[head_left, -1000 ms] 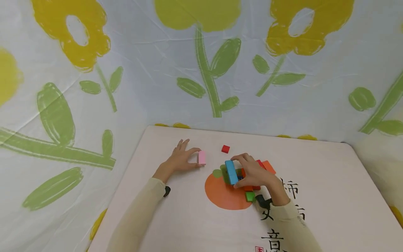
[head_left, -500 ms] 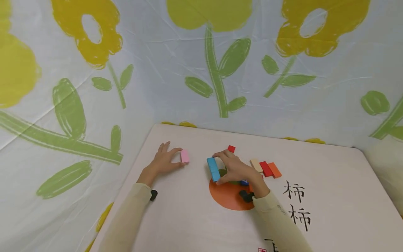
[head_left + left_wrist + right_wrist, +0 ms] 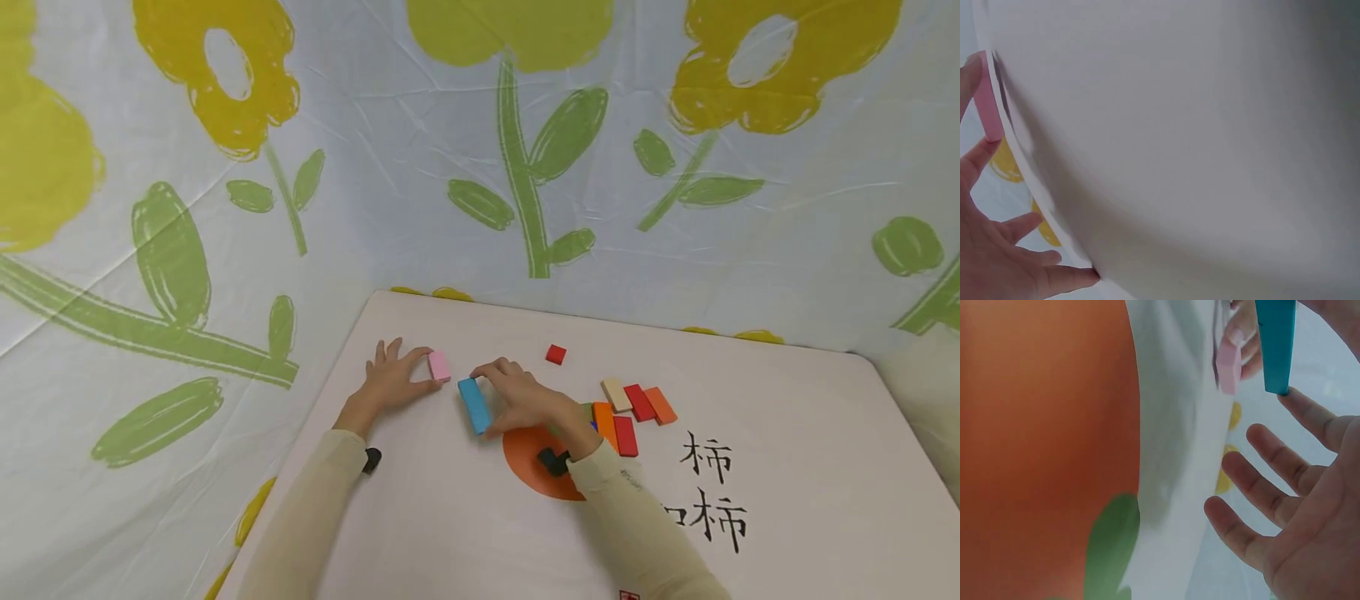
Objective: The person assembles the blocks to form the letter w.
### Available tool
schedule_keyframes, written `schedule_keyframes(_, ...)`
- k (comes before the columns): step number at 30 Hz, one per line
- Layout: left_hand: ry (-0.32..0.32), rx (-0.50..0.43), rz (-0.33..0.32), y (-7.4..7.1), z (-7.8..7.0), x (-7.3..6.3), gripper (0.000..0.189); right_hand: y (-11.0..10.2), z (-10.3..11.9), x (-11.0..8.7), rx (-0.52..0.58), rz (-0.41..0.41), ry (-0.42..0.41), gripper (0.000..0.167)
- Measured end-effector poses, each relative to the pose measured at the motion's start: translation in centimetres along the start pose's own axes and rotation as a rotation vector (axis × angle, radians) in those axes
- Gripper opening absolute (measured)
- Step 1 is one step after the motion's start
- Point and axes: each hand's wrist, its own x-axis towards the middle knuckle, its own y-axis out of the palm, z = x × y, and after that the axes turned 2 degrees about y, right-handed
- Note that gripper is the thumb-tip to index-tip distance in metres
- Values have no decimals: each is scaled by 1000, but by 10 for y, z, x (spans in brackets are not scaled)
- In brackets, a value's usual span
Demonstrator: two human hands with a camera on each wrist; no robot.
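Observation:
My left hand (image 3: pixel 390 383) pinches a small pink block (image 3: pixel 438 365) between thumb and forefinger on the white table (image 3: pixel 787 417); the left wrist view shows that pink block (image 3: pixel 987 103) held the same way. My right hand (image 3: pixel 517 400) holds a long blue block (image 3: pixel 474 405) on edge between thumb and fingers, just right of the pink one. In the right wrist view the blue block (image 3: pixel 1275 344) sits at the fingertips, with the pink block (image 3: pixel 1230 367) beyond it.
A small red cube (image 3: pixel 556 354) lies farther back. Tan (image 3: pixel 615 394), red (image 3: pixel 640 402) and orange (image 3: pixel 661 405) blocks lie right of my right hand, with another orange (image 3: pixel 604 419) and red one (image 3: pixel 626 436) nearer. An orange circle print (image 3: pixel 528 467) and black characters (image 3: pixel 708 500) mark the table.
My right hand lifted the blue block off the pile and carried it left toward the pink block. The left hand kept its pinch on the pink block. Blocks once hidden under the right hand now show.

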Motion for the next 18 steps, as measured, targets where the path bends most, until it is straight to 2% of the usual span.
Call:
schedule_keyframes(8, -16, 24, 18, 0, -2, 1, 78, 8, 1, 13, -23, 14, -3, 87)
schedule_keyframes(18, -47, 34, 54, 2, -5, 3, 78, 14, -4, 20, -47, -5, -28, 88)
